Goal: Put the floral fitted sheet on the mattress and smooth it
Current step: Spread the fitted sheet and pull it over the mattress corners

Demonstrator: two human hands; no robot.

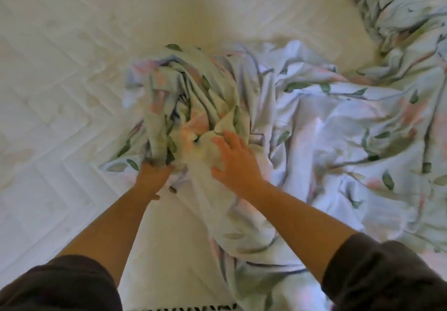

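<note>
I see white quilted mattress (60, 68), left half bare. Floral fitted sheet (326, 129) lies crumpled over centre and right of mattress, bunched high near middle. Left hand (152, 177) grips bunched fabric, fingertips buried in folds. Right hand (234, 163) spread open, fingers straight, resting on sheet, holding nothing.

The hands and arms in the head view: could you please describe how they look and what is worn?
Both the left hand and right hand are bare, without gloves; no watch or band shows at either wrist. The forearms are uncovered; the left sleeve and right sleeve are dark fabric ending near the elbows.
</note>
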